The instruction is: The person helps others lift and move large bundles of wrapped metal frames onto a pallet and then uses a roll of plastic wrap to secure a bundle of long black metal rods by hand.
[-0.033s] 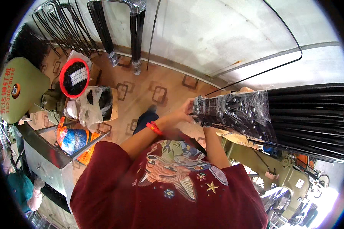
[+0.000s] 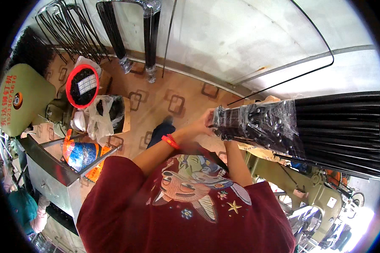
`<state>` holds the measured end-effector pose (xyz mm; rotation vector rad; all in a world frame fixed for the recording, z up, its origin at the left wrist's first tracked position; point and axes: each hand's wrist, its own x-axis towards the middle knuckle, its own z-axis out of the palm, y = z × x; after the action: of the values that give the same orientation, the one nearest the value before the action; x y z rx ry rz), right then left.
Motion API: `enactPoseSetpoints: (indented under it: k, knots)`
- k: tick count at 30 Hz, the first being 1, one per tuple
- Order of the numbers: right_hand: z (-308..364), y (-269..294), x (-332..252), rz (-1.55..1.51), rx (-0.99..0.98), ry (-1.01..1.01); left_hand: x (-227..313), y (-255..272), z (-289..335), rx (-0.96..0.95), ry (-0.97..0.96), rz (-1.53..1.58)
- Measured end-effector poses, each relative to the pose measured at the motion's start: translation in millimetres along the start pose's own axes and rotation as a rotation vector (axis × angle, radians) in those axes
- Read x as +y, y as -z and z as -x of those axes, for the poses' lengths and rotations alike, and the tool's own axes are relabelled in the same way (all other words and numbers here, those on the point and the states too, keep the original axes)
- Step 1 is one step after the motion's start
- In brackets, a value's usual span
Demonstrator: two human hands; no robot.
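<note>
A thick bundle of black metal tubes (image 2: 337, 126) stretches from the middle of the view to the right edge. Clear plastic wrap (image 2: 278, 120) covers its near-centre end, where dark fittings show through. My left hand (image 2: 207, 121), below a red wristband (image 2: 170, 141), has its fingers closed against the wrapped left end. My right forearm (image 2: 237, 163) rises to the underside of that same end. The bundle hides my right hand, so its fingers do not show.
At left stand a green riveting machine (image 2: 25, 99), a red tub (image 2: 67, 90) of black parts and a metal-edged table (image 2: 50, 168). Bent black tube frames (image 2: 71, 29) lean on the wall. Another green machine (image 2: 325, 194) is at lower right. Someone's teal garment (image 2: 20, 208) shows lower left.
The other person's sleeve at lower left has shifted slightly. My arms and the tube bundle look the same.
</note>
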<state>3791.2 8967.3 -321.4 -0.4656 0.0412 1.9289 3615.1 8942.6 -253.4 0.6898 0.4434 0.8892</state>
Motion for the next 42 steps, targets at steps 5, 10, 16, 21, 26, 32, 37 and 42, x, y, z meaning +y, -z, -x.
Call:
enactPoseSetpoints:
  k: [5,10,16,21,26,32,37,42]
  knots:
    - [44.5,-10.6,-0.4,-0.029,0.109,0.152,-23.2,7.6,-4.9,-0.048,-0.048,-0.067]
    - [115.5,-9.4,2.5,0.357,-0.059,0.244,-16.8,2.8,-4.7,-0.052,-0.023,-0.233]
    - [162.0,-35.6,-4.1,0.44,0.077,0.13,-8.6,-12.1,2.4,-0.002,0.181,-0.124]
    - [160.1,-52.7,12.6,0.403,0.268,0.121,-18.5,-4.1,9.4,0.09,0.25,-0.368]
    - [161.7,-75.6,10.2,0.428,0.164,0.082,-4.3,-19.4,34.6,0.308,0.238,-0.221]
    - [165.7,-74.1,8.8,0.433,0.175,0.078,-19.3,-9.5,44.5,0.378,0.107,0.228]
    - [163.5,-70.7,18.6,0.459,0.209,0.128,-25.9,-10.8,41.2,0.363,0.051,0.32]
    - [165.0,-58.9,13.4,0.59,0.152,0.171,-38.2,-1.2,36.2,0.341,0.053,0.113]
